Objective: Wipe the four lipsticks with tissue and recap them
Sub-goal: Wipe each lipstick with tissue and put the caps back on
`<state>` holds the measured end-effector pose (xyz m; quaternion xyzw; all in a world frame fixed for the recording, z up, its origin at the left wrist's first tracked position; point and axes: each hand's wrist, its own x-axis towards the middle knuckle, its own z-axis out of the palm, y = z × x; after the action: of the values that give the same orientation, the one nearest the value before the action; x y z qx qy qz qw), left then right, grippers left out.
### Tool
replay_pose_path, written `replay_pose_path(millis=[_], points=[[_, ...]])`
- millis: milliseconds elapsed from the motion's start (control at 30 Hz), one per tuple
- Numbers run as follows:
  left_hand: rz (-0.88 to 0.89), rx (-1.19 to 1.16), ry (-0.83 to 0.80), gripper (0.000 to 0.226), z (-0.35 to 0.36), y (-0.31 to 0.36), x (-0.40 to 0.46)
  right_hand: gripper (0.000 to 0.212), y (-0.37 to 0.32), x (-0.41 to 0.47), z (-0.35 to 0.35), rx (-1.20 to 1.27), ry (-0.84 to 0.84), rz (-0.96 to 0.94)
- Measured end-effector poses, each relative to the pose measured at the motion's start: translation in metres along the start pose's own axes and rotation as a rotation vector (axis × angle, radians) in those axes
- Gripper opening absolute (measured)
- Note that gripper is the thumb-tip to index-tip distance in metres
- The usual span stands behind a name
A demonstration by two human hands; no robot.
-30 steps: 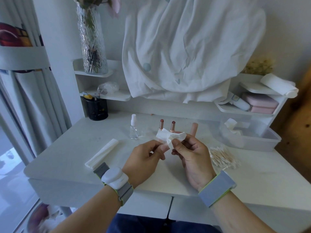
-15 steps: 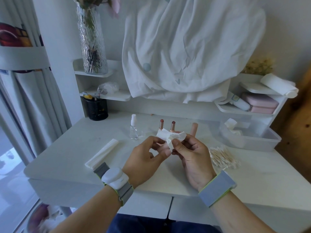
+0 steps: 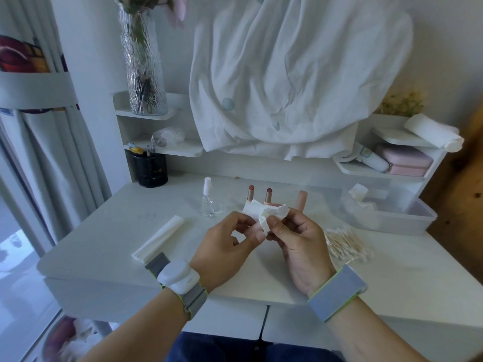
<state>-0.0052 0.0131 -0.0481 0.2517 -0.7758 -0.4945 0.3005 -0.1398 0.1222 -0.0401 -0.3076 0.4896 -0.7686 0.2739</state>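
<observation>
My left hand and right hand both pinch the crumpled tissue above the worktop. Two uncapped lipsticks stand behind it.

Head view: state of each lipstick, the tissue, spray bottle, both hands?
left lipstick: uncapped, upright
middle lipstick: uncapped, upright
right lipstick: capped, upright
tissue: crumpled, held by both hands
spray bottle: upright, nozzle on
left hand: pinching tissue
right hand: gripping tissue
</observation>
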Motion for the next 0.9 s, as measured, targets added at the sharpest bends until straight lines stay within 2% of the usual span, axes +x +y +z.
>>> replay_pose_path(millis=[167,400,500,667,800,900], points=[[-0.015,-0.002,-0.004,0.008,0.0,0.001,0.0,0.022,0.0,0.0,0.001,-0.005,0.009,-0.002],[-0.017,0.028,-0.044,0.024,-0.001,0.001,0.0,0.03,0.001,0.001,0.0,0.001,0.017,-0.017],[-0.031,0.011,-0.009,0.022,0.0,0.001,0.0,0.019,0.0,0.002,-0.001,-0.055,0.037,-0.045],[-0.06,-0.067,0.066,0.022,-0.001,-0.001,0.001,0.021,-0.016,0.006,-0.015,-0.186,0.055,-0.129],[-0.052,-0.106,0.096,0.024,-0.002,0.002,0.0,0.024,-0.043,-0.001,-0.029,-0.473,0.017,-0.235],[-0.056,-0.126,0.098,0.025,-0.002,0.004,-0.001,0.018,-0.056,-0.004,-0.038,-0.975,-0.135,-0.309]])
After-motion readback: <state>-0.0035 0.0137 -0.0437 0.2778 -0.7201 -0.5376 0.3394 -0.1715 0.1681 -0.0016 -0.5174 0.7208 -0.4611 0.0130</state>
